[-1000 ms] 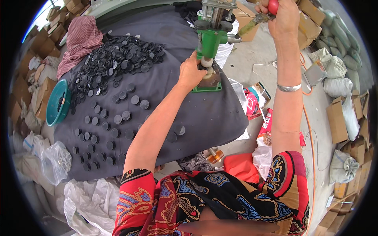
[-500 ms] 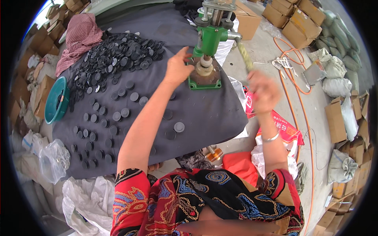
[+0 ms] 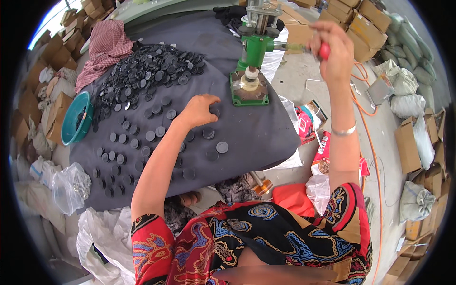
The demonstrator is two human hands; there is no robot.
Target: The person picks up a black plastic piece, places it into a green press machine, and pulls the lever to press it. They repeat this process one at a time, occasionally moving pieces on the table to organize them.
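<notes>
My left hand (image 3: 199, 111) is over the dark cloth, thumb and fingers apart around a small black round disc (image 3: 215, 112) lying there. My right hand (image 3: 336, 52), raised at the right, is wrapped round the end of the press lever (image 3: 295, 47); a red knob (image 3: 324, 51) shows at its fingers. The lever runs level from the green hand press (image 3: 257, 51), which stands on the table's far right part. Beneath its ram a pale round die (image 3: 250, 81) sits on the base. Paired or single black discs (image 3: 160, 131) are spread in loose rows left of my left hand.
A heap of black discs (image 3: 156, 66) lies farther back, beside a checked red cloth (image 3: 105, 47). At the table's left edge is a teal basin (image 3: 77, 118). An orange hose (image 3: 373, 190) crosses the floor at right, near cartons (image 3: 368, 28) and sacks (image 3: 407, 104).
My left hand has drawn back from the press base to a disc on the cloth. My right hand has risen and moved away, swinging the lever up from its lowered slant to level.
</notes>
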